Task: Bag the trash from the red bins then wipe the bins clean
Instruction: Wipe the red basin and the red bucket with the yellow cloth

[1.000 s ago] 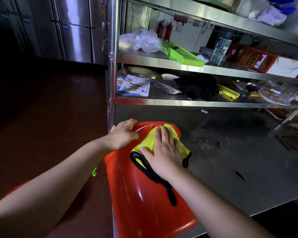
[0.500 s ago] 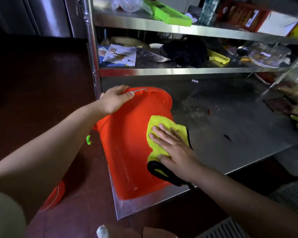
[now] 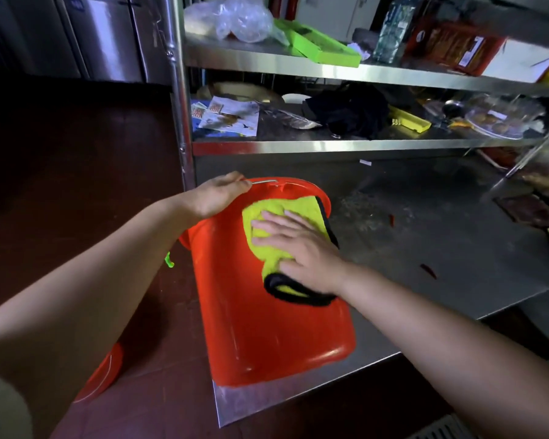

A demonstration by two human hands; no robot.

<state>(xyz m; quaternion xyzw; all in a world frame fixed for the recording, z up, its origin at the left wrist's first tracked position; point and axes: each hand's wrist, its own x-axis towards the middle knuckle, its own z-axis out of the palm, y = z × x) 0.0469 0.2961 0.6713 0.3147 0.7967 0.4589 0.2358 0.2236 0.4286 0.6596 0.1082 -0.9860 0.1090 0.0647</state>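
Bin [image 3: 267, 327] lies on its side at the table's [image 3: 457, 248] near left corner, mouth toward the shelves [image 3: 330, 145]. Right hand [image 3: 301, 248] lies flat, fingers straight and spread, pressing the cloth [image 3: 286, 213] on the bin's upper wall near the rim. Left hand [image 3: 217, 198] is cupped over the rim by the wire handle [image 3: 264, 182]; its fingertips are hidden behind the rim. A second bin [image 3: 103, 373] on the floor is mostly blocked by the left arm. Since half a second ago, the cloth and right hand have moved up the wall toward the rim.
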